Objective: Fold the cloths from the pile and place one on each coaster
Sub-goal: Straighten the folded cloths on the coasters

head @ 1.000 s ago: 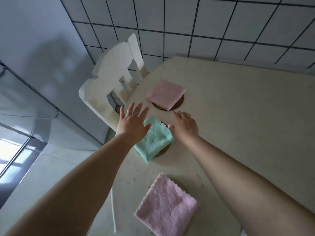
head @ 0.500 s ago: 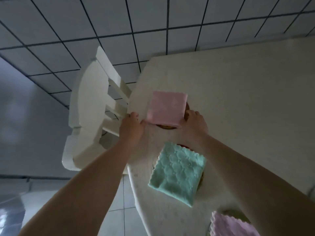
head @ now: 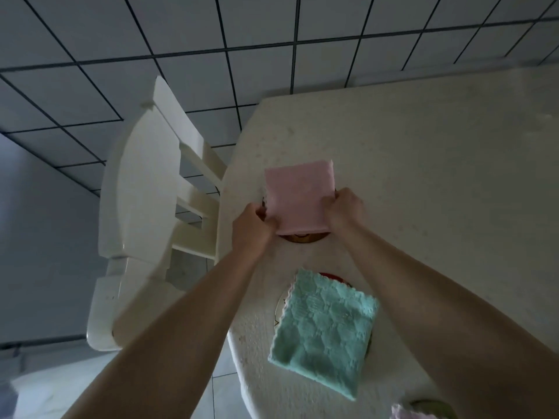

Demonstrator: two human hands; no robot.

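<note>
A folded pink cloth lies over a brown coaster near the table's left edge. My left hand grips the cloth's near left corner, and my right hand grips its near right corner. Closer to me a folded teal cloth covers a round coaster whose rim shows at its left. A third pale pink cloth peeks in at the bottom edge beside another coaster's rim.
The cream table fills the right side. A white wooden chair stands against the table's left edge, over a tiled floor.
My hands left the teal cloth and moved to the pink one, now gripping its two near corners. The view has shifted so the cloths sit lower in frame.
</note>
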